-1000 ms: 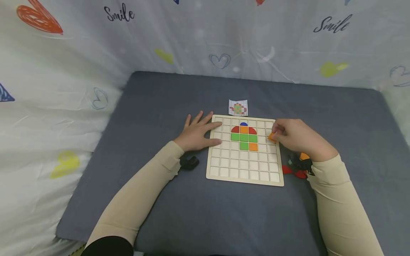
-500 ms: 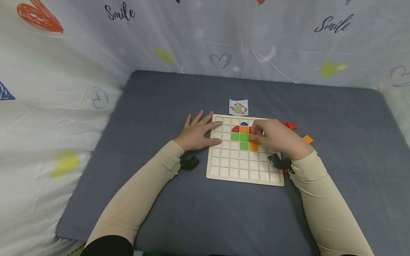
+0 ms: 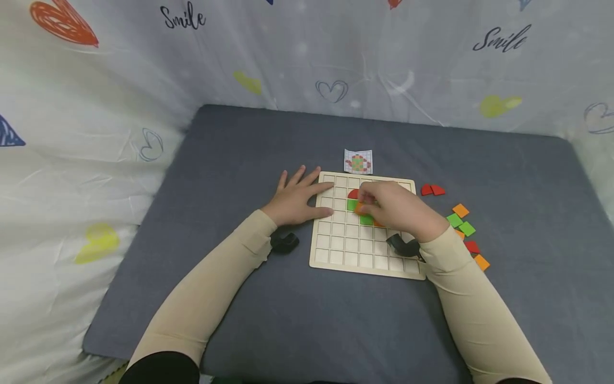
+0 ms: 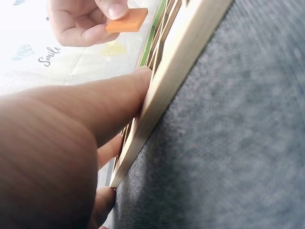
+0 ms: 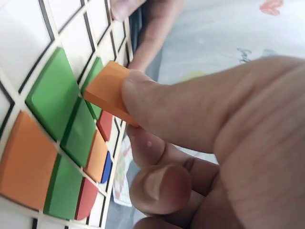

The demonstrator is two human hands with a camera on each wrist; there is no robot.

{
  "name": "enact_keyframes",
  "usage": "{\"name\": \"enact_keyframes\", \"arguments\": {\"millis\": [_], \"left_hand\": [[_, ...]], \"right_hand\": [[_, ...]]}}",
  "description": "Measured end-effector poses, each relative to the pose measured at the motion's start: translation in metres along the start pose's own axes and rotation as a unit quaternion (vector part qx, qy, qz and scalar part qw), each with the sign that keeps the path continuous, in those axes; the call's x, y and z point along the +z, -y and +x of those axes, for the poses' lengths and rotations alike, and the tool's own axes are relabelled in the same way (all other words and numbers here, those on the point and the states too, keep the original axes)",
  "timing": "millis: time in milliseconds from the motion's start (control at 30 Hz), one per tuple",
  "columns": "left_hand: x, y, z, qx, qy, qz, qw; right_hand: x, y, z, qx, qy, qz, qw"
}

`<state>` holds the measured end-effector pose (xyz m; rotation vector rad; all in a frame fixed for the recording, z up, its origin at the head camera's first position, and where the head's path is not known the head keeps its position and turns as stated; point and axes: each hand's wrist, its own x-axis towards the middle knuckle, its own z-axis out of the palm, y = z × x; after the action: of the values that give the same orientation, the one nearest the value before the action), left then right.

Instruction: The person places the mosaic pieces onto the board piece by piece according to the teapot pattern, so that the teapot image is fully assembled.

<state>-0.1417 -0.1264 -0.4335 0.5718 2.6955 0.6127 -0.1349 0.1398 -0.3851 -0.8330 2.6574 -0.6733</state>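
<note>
I have the right hand (image 3: pixel 390 209) pinching an orange tile (image 5: pixel 107 89) between thumb and fingers, over the board (image 3: pixel 336 245) and close to its green tiles (image 5: pixel 55 95). Left of that grip, my left hand (image 3: pixel 291 205) rests on the board's edge, fingers spread wide. Beyond the grip lies a picture card (image 3: pixel 358 162); right of it, loose red pieces (image 3: pixel 437 190).

White backdrop (image 3: pixel 288 48) with printed hearts (image 3: pixel 64 24), black "Smile" lettering (image 3: pixel 502 39); grey fabric-textured tabletop (image 3: pixel 288 314) below.
</note>
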Motion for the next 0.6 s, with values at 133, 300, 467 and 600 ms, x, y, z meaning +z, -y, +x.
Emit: {"name": "enact_keyframes", "arguments": {"millis": [133, 300, 467, 600], "left_hand": [[0.0, 0.0, 0.0, 0.001, 0.001, 0.0, 1.0], [0.001, 0.0, 0.001, 0.0, 0.001, 0.001, 1.0], [0.001, 0.0, 0.002, -0.002, 0.003, 0.002, 1.0], [0.001, 0.001, 0.001, -0.004, 0.003, 0.003, 1.0]], "right_hand": [[0.003, 0.003, 0.004, -0.013, -0.002, -0.001, 0.9999], [0.007, 0.004, 0.008, -0.02, 0.003, -0.004, 0.9998], [0.011, 0.007, 0.01, -0.013, 0.014, -0.016, 0.9997], [0.013, 0.009, 0.01, -0.013, 0.017, -0.021, 0.9996]]}}
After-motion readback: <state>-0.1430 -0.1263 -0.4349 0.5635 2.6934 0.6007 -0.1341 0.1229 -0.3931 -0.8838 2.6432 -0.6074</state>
